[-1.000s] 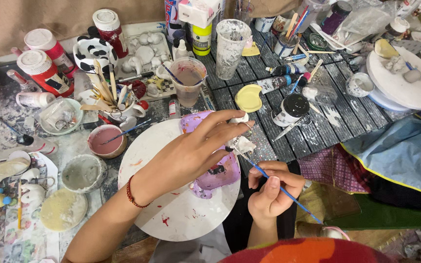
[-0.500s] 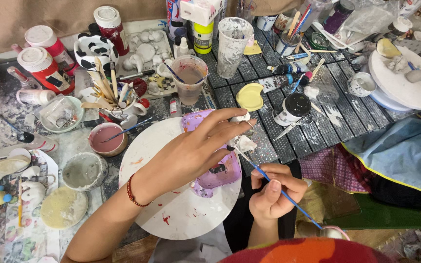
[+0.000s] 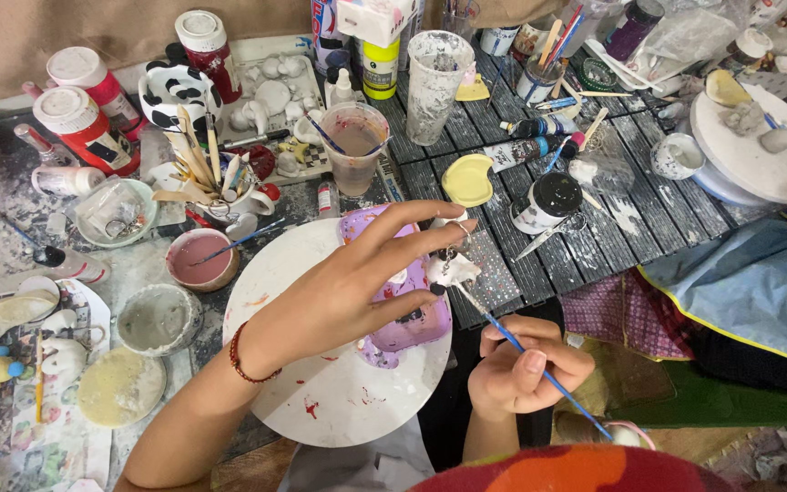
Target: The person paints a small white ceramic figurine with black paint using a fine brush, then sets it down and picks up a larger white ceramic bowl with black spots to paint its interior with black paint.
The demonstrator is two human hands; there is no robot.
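While the left hand (image 3: 357, 292) is reaching out over the round white turntable (image 3: 321, 401), its fingertips are pinching a small white figurine (image 3: 448, 270), with thumb and forefinger closed around it and the remaining fingers spread. The figurine is being held just past the turntable's right edge, above the dark slatted mat (image 3: 539, 210). Under the palm, a purple tray (image 3: 412, 319) is lying on the turntable. The right hand (image 3: 521, 369) is curling closed around a blue-handled paintbrush (image 3: 539, 364), gripping it mid-shaft; the brush tip is touching the lower side of the figurine. A red bead bracelet (image 3: 240, 357) is sitting on the left wrist. Near the figurine, a black-lidded paint jar (image 3: 548, 200) and a yellow crescent piece (image 3: 468, 180) are resting on the mat. Left of the turntable, a bowl of pink paint (image 3: 195, 259) is holding another brush.
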